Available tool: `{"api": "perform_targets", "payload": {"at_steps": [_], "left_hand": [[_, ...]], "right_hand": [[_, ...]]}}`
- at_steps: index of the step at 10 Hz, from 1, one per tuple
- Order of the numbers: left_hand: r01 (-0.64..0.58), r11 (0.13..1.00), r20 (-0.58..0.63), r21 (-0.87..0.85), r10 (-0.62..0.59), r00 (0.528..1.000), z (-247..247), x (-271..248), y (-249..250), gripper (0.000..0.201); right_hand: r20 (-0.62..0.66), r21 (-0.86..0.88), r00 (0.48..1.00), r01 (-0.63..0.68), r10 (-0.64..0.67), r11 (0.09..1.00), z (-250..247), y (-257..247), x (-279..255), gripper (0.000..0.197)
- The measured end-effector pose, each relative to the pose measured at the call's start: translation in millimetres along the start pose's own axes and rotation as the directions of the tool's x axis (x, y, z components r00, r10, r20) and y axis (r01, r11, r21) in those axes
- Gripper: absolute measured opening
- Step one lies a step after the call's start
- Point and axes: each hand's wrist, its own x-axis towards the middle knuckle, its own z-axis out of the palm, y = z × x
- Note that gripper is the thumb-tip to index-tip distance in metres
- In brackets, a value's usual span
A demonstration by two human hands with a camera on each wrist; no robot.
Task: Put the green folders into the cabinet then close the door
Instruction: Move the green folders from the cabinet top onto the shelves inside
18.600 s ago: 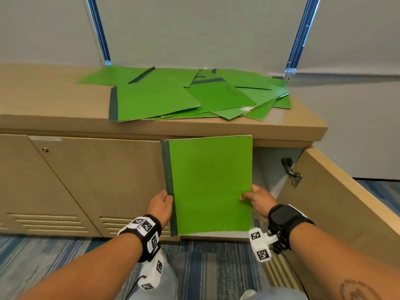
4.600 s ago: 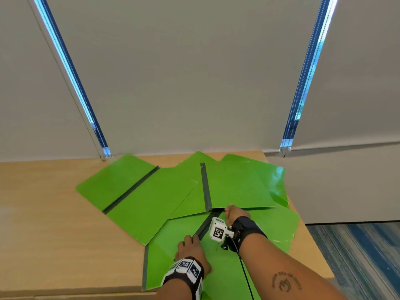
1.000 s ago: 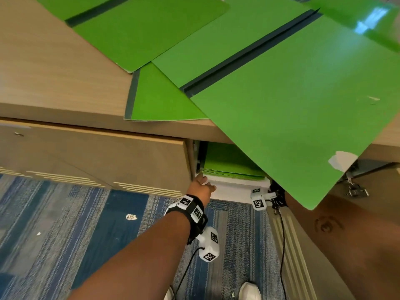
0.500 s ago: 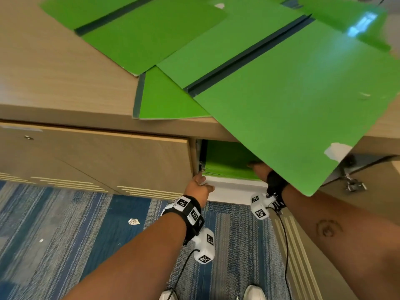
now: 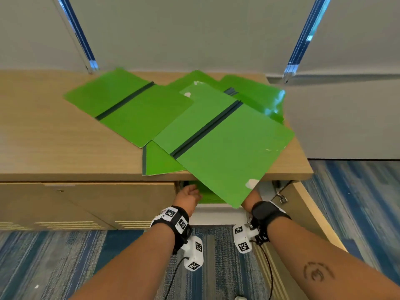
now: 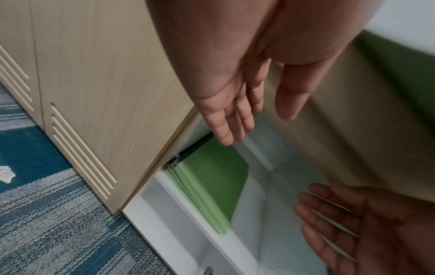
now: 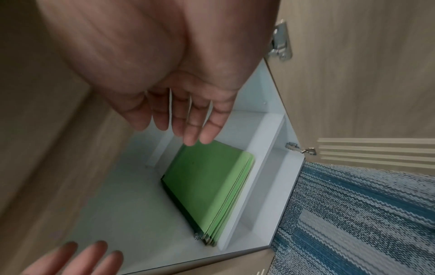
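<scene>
Long light-wood cabinet [image 5: 86, 204], one door [image 5: 313, 215] swung open; green folders part stowed.
Loose green card folders with dark spines [image 5: 216, 144] lie fanned on top, one overhanging the opening; a flat stack [image 7: 212, 188] sits inside, against the left wall. Left hand [image 6: 235, 104] and right hand [image 7: 179, 115] hover above the stack, fingers straight, apart, holding nothing, likely just released.

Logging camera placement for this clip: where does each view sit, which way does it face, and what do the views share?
Head: worn on the head, looking forward and down at the cabinet top, loose green folders and both forearms.
Left wrist: looks along the left hand into the open cabinet; the right hand shows too.
Right wrist: looks along the right hand's fingers into the cabinet, beside the open door.
Both wrist views share the stacked folders inside.
</scene>
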Motion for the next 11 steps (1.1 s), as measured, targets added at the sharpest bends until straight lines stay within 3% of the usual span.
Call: {"api": "perform_targets", "payload": {"at_steps": [1, 2, 3, 4, 5, 6, 7, 8, 9, 10, 11], "left_hand": [[-0.020, 1.000, -0.013, 0.019, 0.020, 1.000, 4, -20, 27, 0.048], [-0.008, 1.000, -0.040, 0.005, 0.008, 0.999, 6, -31, 44, 0.021], [-0.010, 1.000, -0.089, -0.002, 0.010, 0.996, 2, -36, 62, 0.015], [-0.034, 0.998, -0.156, 0.060, 0.043, 0.987, -5, -39, 80, 0.013], [-0.092, 0.975, -0.278, 0.202, 0.147, 0.949, -17, -44, 98, 0.016], [-0.154, 0.947, -0.326, 0.280, 0.245, 0.913, -29, -55, 131, 0.029], [-0.230, 0.921, -0.311, 0.315, 0.329, 0.891, -37, -56, 165, 0.021], [-0.272, 0.892, -0.276, 0.362, 0.381, 0.882, -40, -56, 199, 0.053], [-0.322, 0.897, -0.214, 0.301, 0.393, 0.894, -41, -64, 231, 0.073], [-0.354, 0.899, -0.157, 0.258, 0.400, 0.903, -42, -69, 249, 0.087], [-0.399, 0.891, -0.147, 0.216, 0.433, 0.889, -40, -77, 262, 0.095]], "right_hand": [[-0.031, 0.251, 0.999, -0.007, 0.015, 0.968, -7, 0, -6, 0.046], [-0.001, 0.676, 0.997, -0.057, 0.078, 0.735, -19, -11, -16, 0.037], [0.079, 0.814, 0.991, -0.126, 0.107, 0.567, -26, -17, -16, 0.071], [-0.006, 0.705, 1.000, 0.003, 0.002, 0.709, -33, -32, -16, 0.052], [-0.086, 0.648, 0.994, 0.112, -0.073, 0.754, -43, -47, -23, 0.023], [-0.069, 0.643, 0.987, 0.154, -0.143, 0.750, -61, -71, -32, 0.033], [-0.115, 0.589, 0.978, 0.210, -0.176, 0.780, -80, -98, -55, 0.036], [-0.110, 0.599, 0.969, 0.242, -0.220, 0.763, -94, -112, -43, 0.045], [-0.134, 0.628, 0.959, 0.277, -0.250, 0.727, -119, -82, 70, 0.068], [-0.045, 0.703, 0.954, 0.241, -0.297, 0.668, -124, -100, 48, 0.068], [-0.076, 0.752, 0.942, 0.270, -0.327, 0.601, -123, -137, -42, 0.034]]}}
